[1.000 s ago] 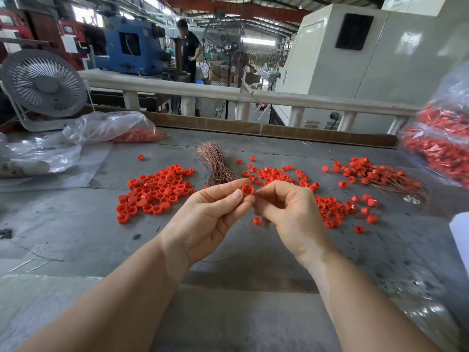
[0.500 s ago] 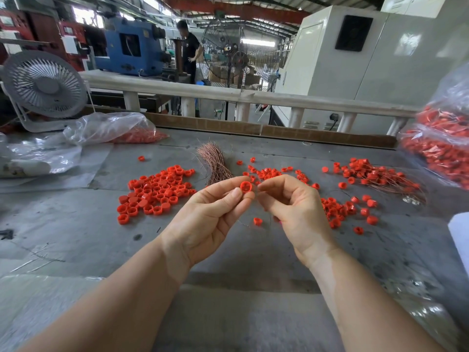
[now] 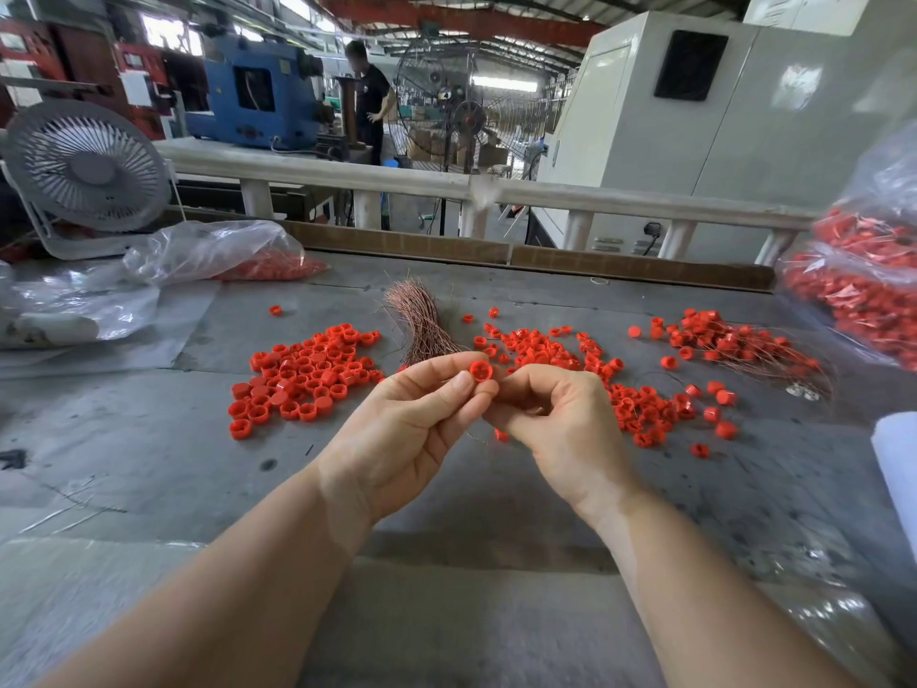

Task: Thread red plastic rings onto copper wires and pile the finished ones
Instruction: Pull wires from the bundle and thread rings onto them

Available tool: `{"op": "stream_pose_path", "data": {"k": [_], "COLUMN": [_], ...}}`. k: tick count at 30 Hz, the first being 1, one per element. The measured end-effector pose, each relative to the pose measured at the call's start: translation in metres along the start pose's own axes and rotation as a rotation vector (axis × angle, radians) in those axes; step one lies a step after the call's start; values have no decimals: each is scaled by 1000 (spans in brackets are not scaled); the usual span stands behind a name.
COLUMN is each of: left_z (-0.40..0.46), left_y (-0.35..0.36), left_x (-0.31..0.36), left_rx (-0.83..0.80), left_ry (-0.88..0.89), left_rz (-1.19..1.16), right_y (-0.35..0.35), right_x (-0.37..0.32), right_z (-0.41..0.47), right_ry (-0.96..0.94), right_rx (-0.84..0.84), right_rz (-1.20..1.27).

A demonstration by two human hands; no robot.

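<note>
— What do the hands hold?
— The left hand (image 3: 412,424) pinches a red ring (image 3: 481,371); the right hand (image 3: 556,419), fingers curled, meets it, seemingly pinching a thin wire.
— And around them?
— Loose rings (image 3: 302,374) lie left, finished ones (image 3: 734,340) far right; bare bench (image 3: 149,454) lies nearer.

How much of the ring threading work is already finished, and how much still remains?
Done: a pile of wired rings lies far right. In hand: the left hand pinches one ring; the right hand works beside it. Left: two heaps of loose rings and a wire bundle.
</note>
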State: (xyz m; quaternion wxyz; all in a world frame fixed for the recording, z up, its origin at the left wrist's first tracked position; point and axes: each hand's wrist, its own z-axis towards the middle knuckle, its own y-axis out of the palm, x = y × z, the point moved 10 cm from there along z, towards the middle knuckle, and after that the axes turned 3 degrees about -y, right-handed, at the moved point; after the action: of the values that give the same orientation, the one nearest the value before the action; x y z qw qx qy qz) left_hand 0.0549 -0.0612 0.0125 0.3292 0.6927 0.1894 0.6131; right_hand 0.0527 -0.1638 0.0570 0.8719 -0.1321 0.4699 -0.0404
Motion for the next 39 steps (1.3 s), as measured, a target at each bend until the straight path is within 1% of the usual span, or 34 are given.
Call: {"op": "stream_pose_path", "data": {"k": [3,5,7,9,10,14,20,22,24,27,30,35,39], "left_z": [1,1,1,1,2,2,4,4,4,4,3,0,-1], "left_y": [-4,-9,-12,-14,-14,-15,-15,-14,-14,-14,-11,-4,-2], "left_x": [2,5,7,7,7,6,4,4,3,3,3,4,8], "left_rx": [33,67,88,96,99,105,96,94,95,99,89,59,57], "left_ry": [25,50,63,66,66,63,51,48,44,50,58,109,148], "left_rz": [-17,-18,-19,-23,-26,-32,-23,-16,-13,-7,7,65,101], "right_y": [-3,-11,-20,-18,-15,-10,-2,-2,-5,-21,-29,-21,-19], "right_x": [10,14,18,23,26,26,28,28,22,8,-3,-14,-17], "right_z": [0,0,0,-1,-2,-3,-5,-5,-3,0,-1,-2,-3], "right_ry": [94,121,123,150,162,147,109,87,42,-38,-92,-153,-193], "right_rx": [6,62,89,34,4,-59,-110,-106,-56,128,219,204,201], "right_rz": [37,19,-216,-460,-527,-681,-787,-795,-756,-495,-272,-164,-204]}}
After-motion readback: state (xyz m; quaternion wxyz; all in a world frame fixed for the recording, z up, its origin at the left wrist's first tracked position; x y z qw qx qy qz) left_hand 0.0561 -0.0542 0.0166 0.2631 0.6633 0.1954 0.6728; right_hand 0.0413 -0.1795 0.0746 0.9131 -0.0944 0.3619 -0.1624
